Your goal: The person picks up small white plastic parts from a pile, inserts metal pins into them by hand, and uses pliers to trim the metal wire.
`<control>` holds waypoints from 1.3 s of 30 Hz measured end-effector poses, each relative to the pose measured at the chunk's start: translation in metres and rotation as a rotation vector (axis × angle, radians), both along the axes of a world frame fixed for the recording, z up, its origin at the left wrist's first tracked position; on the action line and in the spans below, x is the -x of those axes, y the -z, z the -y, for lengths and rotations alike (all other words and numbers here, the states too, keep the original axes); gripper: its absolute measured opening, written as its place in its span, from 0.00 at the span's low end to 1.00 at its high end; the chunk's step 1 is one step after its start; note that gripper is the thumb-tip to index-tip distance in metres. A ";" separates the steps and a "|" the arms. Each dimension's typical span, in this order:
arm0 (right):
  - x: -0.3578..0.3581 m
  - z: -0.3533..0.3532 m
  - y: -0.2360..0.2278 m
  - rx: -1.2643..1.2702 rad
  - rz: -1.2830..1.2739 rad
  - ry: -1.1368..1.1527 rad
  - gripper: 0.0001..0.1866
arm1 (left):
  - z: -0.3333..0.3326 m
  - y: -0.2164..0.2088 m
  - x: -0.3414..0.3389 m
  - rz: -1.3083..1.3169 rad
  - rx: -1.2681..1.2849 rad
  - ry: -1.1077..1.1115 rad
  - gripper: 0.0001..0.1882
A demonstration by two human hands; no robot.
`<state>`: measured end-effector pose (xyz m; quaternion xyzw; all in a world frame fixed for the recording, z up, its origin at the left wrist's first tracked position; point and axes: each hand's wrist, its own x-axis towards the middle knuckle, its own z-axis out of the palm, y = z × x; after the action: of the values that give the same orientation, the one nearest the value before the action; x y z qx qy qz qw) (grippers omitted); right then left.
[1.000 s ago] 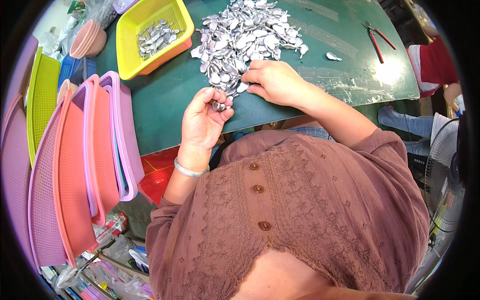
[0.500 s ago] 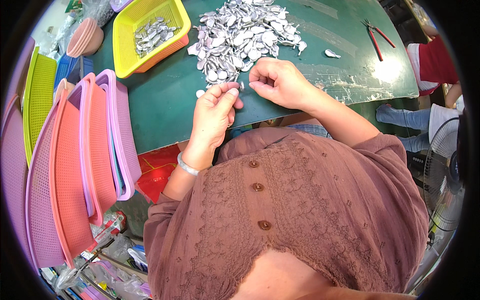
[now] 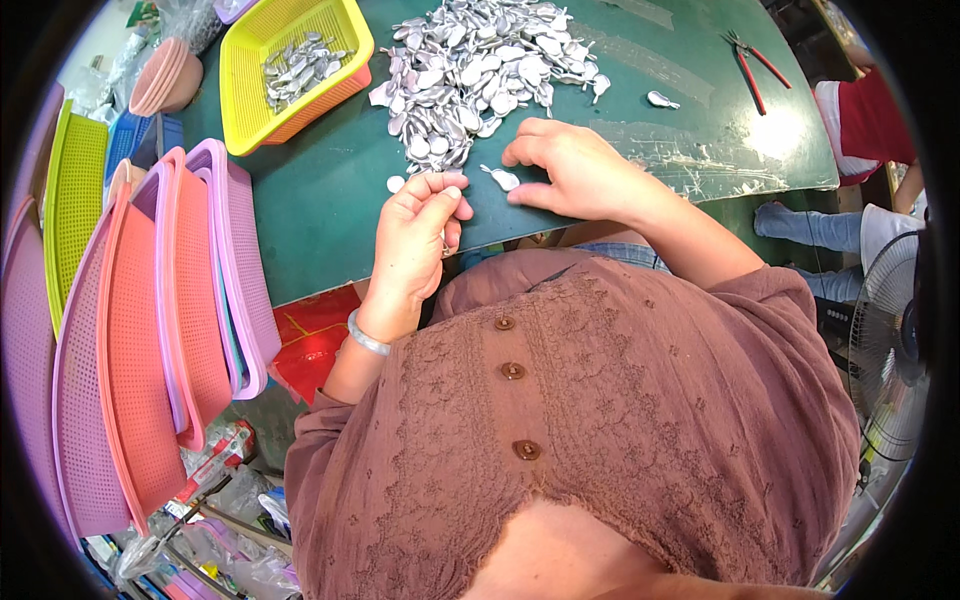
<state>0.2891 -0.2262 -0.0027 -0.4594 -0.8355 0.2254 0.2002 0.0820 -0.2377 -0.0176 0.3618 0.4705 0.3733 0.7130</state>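
Note:
On the green table lies a large heap of small silver teardrop-shaped metal pieces (image 3: 500,60). A single silver piece (image 3: 503,179) lies apart near the table's front edge. My right hand (image 3: 568,172) is beside it, thumb and fingers apart around its right end. My left hand (image 3: 420,222) is just left of that piece, thumb pressed against a curled index finger. What its pinch holds, if anything, is hidden. Close to the left knuckles lies a small round silver piece (image 3: 395,184).
A yellow basket (image 3: 240,105) holding more silver pieces stands at the back left. Stacked pink and purple baskets (image 3: 140,330) line the left side. Red-handled pliers (image 3: 750,80) and one loose silver piece (image 3: 661,100) lie at the right. A fan (image 3: 885,340) and another person (image 3: 865,120) are beyond the table.
My right hand has opened from a pinch and moved slightly right. The silver piece now shows more fully on the table between the hands. My left hand has shifted slightly left and down, still pinched.

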 end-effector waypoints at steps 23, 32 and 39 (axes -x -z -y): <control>0.041 -0.007 0.017 -0.137 -0.057 -0.015 0.05 | 0.016 0.000 0.038 0.375 0.167 -0.164 0.12; 0.036 -0.003 0.015 -0.262 -0.260 -0.064 0.03 | 0.018 -0.004 0.035 0.245 0.143 -0.151 0.08; 0.032 0.004 0.005 -0.302 -0.323 -0.083 0.03 | 0.016 -0.004 0.016 0.188 0.098 -0.079 0.08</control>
<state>0.2575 -0.2305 -0.0075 -0.3473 -0.8351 0.1763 0.3885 0.0655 -0.2533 -0.0137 0.2709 0.4330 0.4100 0.7557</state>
